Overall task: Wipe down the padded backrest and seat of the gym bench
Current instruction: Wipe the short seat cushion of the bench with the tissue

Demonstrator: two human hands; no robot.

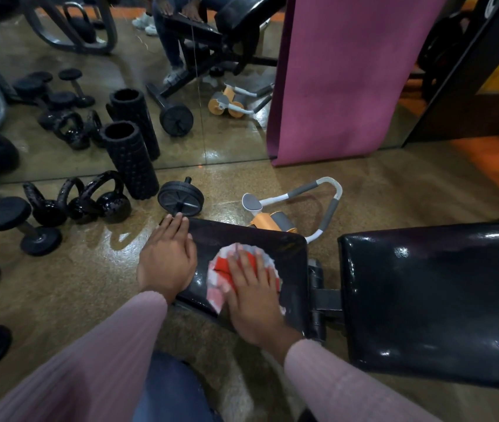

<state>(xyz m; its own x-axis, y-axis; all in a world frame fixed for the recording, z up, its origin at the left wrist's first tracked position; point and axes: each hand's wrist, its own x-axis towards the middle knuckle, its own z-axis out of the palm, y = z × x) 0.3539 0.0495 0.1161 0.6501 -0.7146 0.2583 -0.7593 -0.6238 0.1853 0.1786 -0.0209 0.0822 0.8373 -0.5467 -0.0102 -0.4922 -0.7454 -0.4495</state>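
Note:
The gym bench has a black padded seat in the middle and a larger shiny black backrest to the right, joined by a metal hinge. A red and white cloth lies flat on the seat pad. My right hand presses down on the cloth, fingers spread over it. My left hand rests flat on the seat's left edge, fingers together, holding nothing. Both arms wear pink ribbed sleeves.
A mirror wall stands just behind. On the floor: a black ab wheel, a foam roller, kettlebells, dumbbells, an orange and grey ab roller. A purple mat hangs against the mirror.

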